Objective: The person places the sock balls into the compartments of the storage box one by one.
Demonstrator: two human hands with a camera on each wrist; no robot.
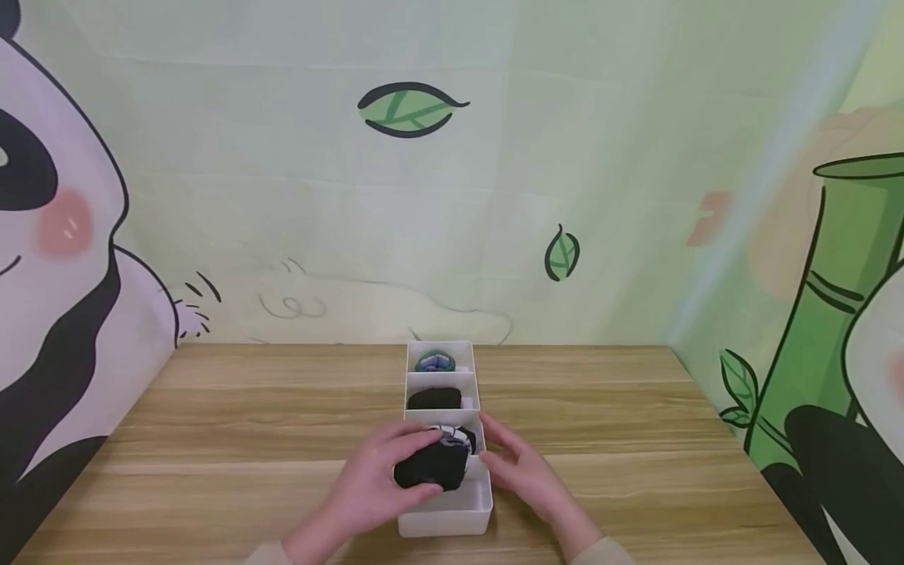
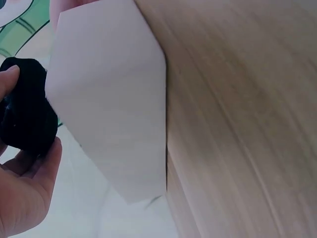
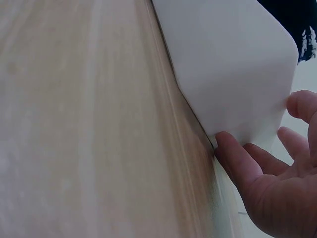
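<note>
A long white divided box (image 1: 446,524) stands on the table, its compartments running away from me. Over its nearest compartment my left hand (image 1: 374,475) holds a black bundle of rolled socks (image 1: 432,464), thumb at the near side and fingers over the far side. In the left wrist view these rolled socks (image 2: 30,106) are above the box's rim. My right hand (image 1: 526,475) touches the box's right side with its fingers, fairly straight; in the right wrist view the fingertips (image 3: 228,144) rest on the white wall. Behind the held socks shows a black-and-white patterned bundle (image 1: 457,434), partly hidden.
Farther back in the box lie another black bundle (image 1: 434,399) and, in the last compartment, a blue-green rolled bundle (image 1: 435,361). The wooden table (image 1: 600,392) ends at a printed cloth backdrop (image 1: 494,196) with pandas, leaves and bamboo.
</note>
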